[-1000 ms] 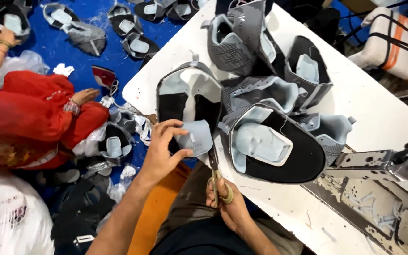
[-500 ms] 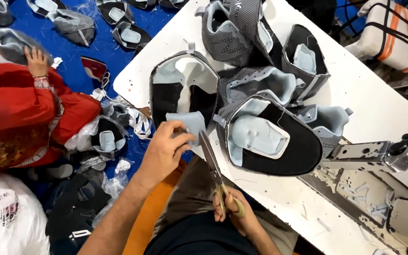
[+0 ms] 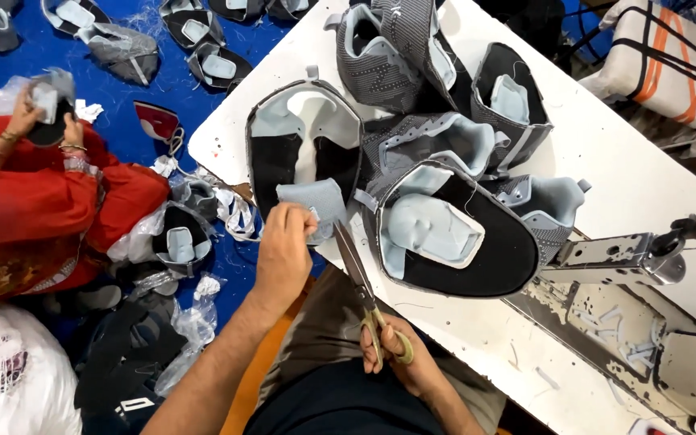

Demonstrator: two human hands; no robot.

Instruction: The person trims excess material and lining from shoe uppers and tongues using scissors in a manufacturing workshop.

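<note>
The left hand (image 3: 285,251) pinches a pale blue-grey padded tongue piece (image 3: 313,201) at the near edge of the white worktop (image 3: 654,173), its grip closed on the lower part of the piece so that the rest stands out above the knuckles. The piece is attached to a black and grey shoe upper (image 3: 304,145) lying flat on the worktop just beyond the hand. The right hand (image 3: 400,362) sits lower, near the person's lap, its grip closed through the yellow-green handles of a pair of scissors (image 3: 364,290); the blades point up and to the left, their tips right beside the tongue piece and the left fingers (image 3: 304,217), and whether the blades are parted cannot be told. Just right of the blades lies a larger black shoe upper with a light lining (image 3: 457,234), and more grey uppers (image 3: 400,56) are heaped behind it. On the blue floor (image 3: 134,97) to the left, another person in red (image 3: 42,209) holds a dark piece, with loose uppers scattered about.
</note>
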